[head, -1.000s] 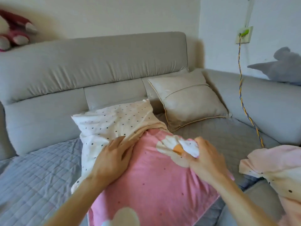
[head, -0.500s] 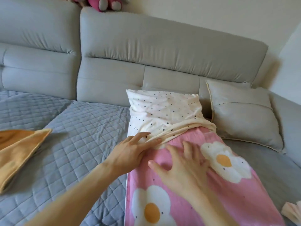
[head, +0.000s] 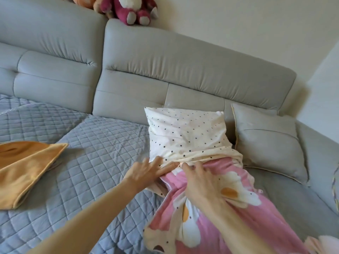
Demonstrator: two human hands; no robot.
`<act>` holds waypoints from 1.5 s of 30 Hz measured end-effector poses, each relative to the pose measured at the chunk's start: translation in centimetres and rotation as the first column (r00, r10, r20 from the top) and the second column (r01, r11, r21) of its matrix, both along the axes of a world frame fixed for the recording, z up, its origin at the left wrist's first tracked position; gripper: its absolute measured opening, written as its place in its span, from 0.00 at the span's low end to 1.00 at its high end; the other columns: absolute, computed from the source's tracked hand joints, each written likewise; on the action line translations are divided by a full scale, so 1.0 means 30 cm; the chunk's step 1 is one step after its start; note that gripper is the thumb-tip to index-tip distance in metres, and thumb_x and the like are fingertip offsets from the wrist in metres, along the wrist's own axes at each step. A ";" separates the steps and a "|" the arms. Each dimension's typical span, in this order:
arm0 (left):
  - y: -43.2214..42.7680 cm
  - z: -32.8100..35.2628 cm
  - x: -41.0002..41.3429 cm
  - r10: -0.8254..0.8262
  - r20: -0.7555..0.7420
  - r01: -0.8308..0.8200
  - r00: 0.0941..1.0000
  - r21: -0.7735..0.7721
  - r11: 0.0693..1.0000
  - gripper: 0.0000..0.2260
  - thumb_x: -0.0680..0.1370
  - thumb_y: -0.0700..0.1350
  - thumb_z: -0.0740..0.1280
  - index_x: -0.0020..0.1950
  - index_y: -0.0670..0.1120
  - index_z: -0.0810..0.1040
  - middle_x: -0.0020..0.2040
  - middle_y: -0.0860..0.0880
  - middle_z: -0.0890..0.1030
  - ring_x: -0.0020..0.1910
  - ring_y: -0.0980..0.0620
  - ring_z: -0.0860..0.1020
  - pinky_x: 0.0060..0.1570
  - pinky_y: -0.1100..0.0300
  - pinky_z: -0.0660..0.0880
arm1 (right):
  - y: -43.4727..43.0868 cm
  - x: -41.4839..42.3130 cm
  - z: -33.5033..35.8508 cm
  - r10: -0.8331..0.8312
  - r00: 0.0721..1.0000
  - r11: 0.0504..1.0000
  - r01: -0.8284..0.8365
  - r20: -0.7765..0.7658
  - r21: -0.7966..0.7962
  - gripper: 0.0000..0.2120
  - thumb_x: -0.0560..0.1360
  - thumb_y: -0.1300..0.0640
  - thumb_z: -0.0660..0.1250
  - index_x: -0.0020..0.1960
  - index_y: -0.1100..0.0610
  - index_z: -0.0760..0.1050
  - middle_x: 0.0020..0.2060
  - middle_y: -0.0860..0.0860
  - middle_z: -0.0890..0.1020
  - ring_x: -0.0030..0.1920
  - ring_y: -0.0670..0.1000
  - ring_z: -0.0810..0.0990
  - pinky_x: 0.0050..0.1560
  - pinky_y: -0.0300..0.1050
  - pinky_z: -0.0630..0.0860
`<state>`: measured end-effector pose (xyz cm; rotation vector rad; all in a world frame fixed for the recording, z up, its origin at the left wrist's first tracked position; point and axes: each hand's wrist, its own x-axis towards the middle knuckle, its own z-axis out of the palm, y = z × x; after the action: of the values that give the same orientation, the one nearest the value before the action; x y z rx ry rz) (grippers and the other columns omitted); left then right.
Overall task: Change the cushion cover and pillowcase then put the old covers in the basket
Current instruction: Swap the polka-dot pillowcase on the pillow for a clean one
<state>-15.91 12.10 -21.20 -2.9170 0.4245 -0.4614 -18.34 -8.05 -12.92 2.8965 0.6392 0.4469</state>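
On the quilted blue-grey pad that covers the sofa seat, a pillow lies with its far end against the backrest. Its upper half is in a cream dotted cover with small dark spots. Its nearer half is wrapped in a pink cover printed with large white flowers that have orange centres. The dotted cover's hem is rumpled into a band across the pillow and overlaps the top of the pink cloth.

Both hands meet at that band. The left hand has a loose, flat grip: its fingers are straight and spread, pressing on the hem at the pillow's left edge, closed around nothing. The right hand is just beside it, fingers curled down into the cloth right at the hem. Its grip gathers the pink cover, so that folds run in under the palm. Whether the fingertips also catch the dotted hem cannot be told.

A grey square cushion leans on the backrest, touching the pillow's right side. Well apart to the left, an orange cover lies flat and limp on the pad. A dark pink plush toy sits on top of the backrest. A bit of pale pink cloth shows at the lower right corner.
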 end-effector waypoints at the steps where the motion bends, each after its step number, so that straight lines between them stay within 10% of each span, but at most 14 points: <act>1: 0.020 0.027 0.020 -0.014 0.053 0.014 0.998 -0.003 1.000 0.54 0.64 0.37 0.78 0.78 0.61 0.49 0.52 0.45 0.71 0.28 0.47 0.71 0.16 0.63 0.65 | -0.043 -0.008 0.019 0.021 1.000 0.999 -0.021 0.000 0.037 0.26 0.68 0.64 0.65 0.62 0.45 0.70 0.52 0.52 0.74 0.45 0.60 0.80 0.34 0.48 0.67; 7: 0.116 0.121 0.107 0.084 0.092 -0.084 0.992 -0.005 0.996 0.48 0.80 0.36 0.62 0.70 0.66 0.22 0.64 0.44 0.69 0.44 0.46 0.78 0.28 0.56 0.71 | -0.244 -0.196 -0.073 0.085 0.996 0.950 -0.072 -0.030 0.303 0.28 0.52 0.54 0.65 0.51 0.39 0.71 0.39 0.43 0.71 0.33 0.51 0.77 0.24 0.36 0.58; 14: -0.009 0.158 0.035 0.088 0.116 -0.040 0.989 -0.362 0.931 0.21 0.74 0.45 0.62 0.67 0.54 0.75 0.70 0.46 0.69 0.62 0.39 0.72 0.57 0.43 0.74 | -0.213 -0.200 -0.107 0.191 0.940 0.953 -0.109 -0.282 0.282 0.32 0.62 0.26 0.64 0.63 0.37 0.71 0.50 0.40 0.71 0.51 0.46 0.73 0.53 0.48 0.70; 19: -0.207 0.268 0.047 -0.103 0.138 0.149 0.985 -0.383 0.912 0.18 0.72 0.48 0.54 0.57 0.51 0.78 0.62 0.49 0.76 0.59 0.42 0.75 0.56 0.48 0.74 | -0.355 -0.012 0.048 0.219 0.931 0.739 0.037 -0.292 0.673 0.10 0.73 0.39 0.69 0.48 0.44 0.81 0.40 0.40 0.82 0.42 0.39 0.78 0.46 0.38 0.75; 24: -0.461 0.334 0.147 -0.304 0.004 0.292 0.953 -0.287 0.912 0.20 0.79 0.49 0.60 0.70 0.64 0.69 0.71 0.52 0.69 0.69 0.48 0.68 0.67 0.51 0.65 | -0.541 0.112 -0.094 -0.167 0.917 0.775 0.349 -0.362 0.526 0.26 0.74 0.26 0.52 0.68 0.32 0.67 0.62 0.45 0.72 0.66 0.52 0.69 0.64 0.48 0.67; 34: -0.830 0.279 0.387 -0.241 -0.281 0.312 0.929 0.243 0.918 0.16 0.83 0.55 0.56 0.69 0.72 0.66 0.65 0.51 0.71 0.65 0.44 0.69 0.57 0.46 0.69 | -0.550 0.182 -0.236 -0.168 0.821 0.560 0.535 -0.546 0.633 0.41 0.65 0.17 0.46 0.74 0.28 0.45 0.69 0.54 0.72 0.71 0.61 0.64 0.69 0.61 0.62; 45: -0.739 0.445 0.493 -0.281 -0.314 0.282 0.907 -0.044 0.958 0.12 0.81 0.54 0.63 0.61 0.68 0.78 0.47 0.56 0.70 0.49 0.52 0.75 0.47 0.58 0.71 | -0.553 0.167 -0.107 0.024 0.956 0.574 0.227 -0.293 0.786 0.20 0.76 0.47 0.65 0.65 0.41 0.64 0.51 0.45 0.81 0.49 0.52 0.81 0.48 0.50 0.77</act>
<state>-1.12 -10.05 -7.86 -2.9409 0.8981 -0.0158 -13.33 -24.64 -16.13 3.9305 0.3115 0.3956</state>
